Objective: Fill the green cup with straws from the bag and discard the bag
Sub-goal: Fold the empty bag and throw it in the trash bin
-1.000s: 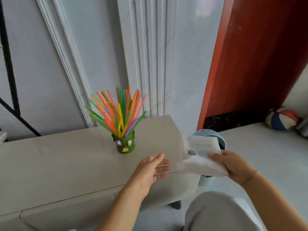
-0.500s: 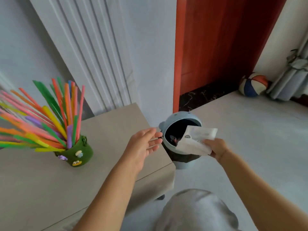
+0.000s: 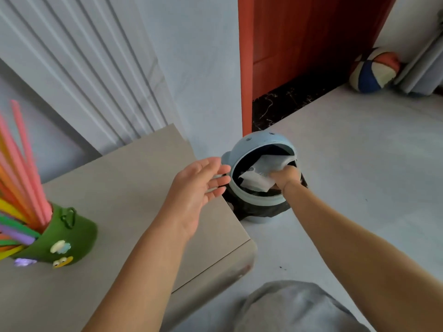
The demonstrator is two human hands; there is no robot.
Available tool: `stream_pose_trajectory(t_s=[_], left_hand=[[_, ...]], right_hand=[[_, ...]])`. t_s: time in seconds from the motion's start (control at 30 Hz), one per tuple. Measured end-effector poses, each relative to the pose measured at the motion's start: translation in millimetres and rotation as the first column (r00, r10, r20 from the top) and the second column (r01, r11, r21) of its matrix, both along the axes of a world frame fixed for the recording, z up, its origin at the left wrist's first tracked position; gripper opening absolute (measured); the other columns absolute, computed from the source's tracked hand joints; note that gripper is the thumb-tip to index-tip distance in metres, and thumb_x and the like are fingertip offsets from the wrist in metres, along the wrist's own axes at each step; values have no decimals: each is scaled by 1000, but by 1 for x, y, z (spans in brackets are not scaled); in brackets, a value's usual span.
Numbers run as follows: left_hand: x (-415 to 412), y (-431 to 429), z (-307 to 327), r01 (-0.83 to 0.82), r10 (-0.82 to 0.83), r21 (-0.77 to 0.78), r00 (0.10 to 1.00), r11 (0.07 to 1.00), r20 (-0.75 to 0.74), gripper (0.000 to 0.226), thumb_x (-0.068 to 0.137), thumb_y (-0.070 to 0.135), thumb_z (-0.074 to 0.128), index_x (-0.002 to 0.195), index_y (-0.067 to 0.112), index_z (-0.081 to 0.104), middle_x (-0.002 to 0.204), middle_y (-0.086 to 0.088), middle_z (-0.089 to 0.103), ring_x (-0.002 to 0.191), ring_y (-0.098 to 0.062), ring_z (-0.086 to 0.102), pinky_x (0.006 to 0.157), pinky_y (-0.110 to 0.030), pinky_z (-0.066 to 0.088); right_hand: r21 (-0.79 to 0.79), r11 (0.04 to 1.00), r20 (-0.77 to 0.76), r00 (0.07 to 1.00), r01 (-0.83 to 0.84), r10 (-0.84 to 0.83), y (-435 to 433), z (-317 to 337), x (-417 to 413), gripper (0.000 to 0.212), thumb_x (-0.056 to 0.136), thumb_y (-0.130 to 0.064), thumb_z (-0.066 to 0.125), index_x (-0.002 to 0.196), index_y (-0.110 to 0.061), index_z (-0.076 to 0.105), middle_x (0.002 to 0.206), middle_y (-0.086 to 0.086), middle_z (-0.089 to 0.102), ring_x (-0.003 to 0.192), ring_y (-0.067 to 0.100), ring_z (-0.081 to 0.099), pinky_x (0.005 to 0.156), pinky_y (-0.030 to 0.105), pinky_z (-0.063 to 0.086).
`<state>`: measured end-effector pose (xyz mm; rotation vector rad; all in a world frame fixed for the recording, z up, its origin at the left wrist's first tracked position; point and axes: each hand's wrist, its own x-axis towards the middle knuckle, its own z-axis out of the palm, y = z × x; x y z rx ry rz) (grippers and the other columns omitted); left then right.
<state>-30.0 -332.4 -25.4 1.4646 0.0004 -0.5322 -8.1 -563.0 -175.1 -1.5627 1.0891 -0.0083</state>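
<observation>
I see the right hand (image 3: 286, 177) now inside the mouth of the blue bin (image 3: 254, 144), where half a second ago it was only at the rim with the bag (image 3: 260, 174) hanging in front of the opening. The grip of that hand is closed on the bag's right edge, and the white bag sits mostly within the dark opening, over the black liner (image 3: 278, 210). So the carry across from the desk (image 3: 134, 188) is finished, and the discard is, I judge, one release away.

The left hand (image 3: 197, 190) hovers just left of the bin with its fingers (image 3: 215, 164) spread apart and nothing in them, much as it did a moment ago, though it has drifted closer to the bin's rim (whether it touches the rim I cannot tell).

The green cup (image 3: 63, 236) stands on the desk at the near left, packed with coloured straws (image 3: 22, 168), so the filling part looks done. What remains is for the right grip to let go and come out without dragging the bag back up. The bag is light and may cling to the fingers.
</observation>
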Motion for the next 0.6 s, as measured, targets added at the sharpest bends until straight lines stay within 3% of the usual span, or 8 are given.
stream_pose_trajectory(t_s=[0.13, 0.33, 0.4, 0.47, 0.6], left_hand=[[6, 2, 1, 7, -6, -10, 1000, 1000, 13, 16, 94, 24, 57, 105, 15, 65, 91, 2, 76, 87, -16, 71, 78, -29, 53], [4, 9, 2, -23, 23, 7, 1000, 1000, 9, 15, 95, 24, 58, 104, 16, 65, 91, 2, 77, 87, -16, 71, 76, -28, 52], [2, 11, 4, -28, 28, 2, 999, 1000, 17, 14, 95, 24, 58, 104, 16, 66, 91, 2, 77, 87, -16, 71, 75, -27, 52], [-4, 13, 7, -30, 30, 1, 999, 1000, 27, 14, 94, 24, 58, 103, 16, 66, 90, 2, 77, 87, -16, 71, 75, -27, 52], [-19, 18, 16, -37, 37, -1, 999, 999, 26, 13, 94, 23, 59, 102, 16, 66, 89, 2, 77, 85, -15, 71, 73, -26, 52]], right_hand=[[-122, 989, -95, 993, -78, 67, 7, -8, 17, 21, 85, -14, 55, 67, -8, 46, 61, 5, 45, 51, 17, 43, 43, 25, 33], [-156, 975, -160, 978, -160, 135, 6, -10, 20, 22, 83, -14, 64, 69, -7, 48, 65, 7, 51, 56, 17, 48, 49, 27, 40], [-188, 971, -149, 981, -149, 122, 5, -4, 17, 22, 81, -16, 66, 94, -1, 56, 87, 13, 60, 66, 22, 53, 56, 30, 44], [-208, 967, -129, 984, -146, 121, 3, 3, 11, 52, 80, -22, 67, 123, -1, 49, 117, 18, 56, 84, 28, 57, 66, 32, 48], [-250, 947, -15, 979, -201, 204, 2, 26, -8, 66, 84, -26, 65, 141, -5, 38, 135, 14, 51, 117, 31, 53, 83, 29, 40]])
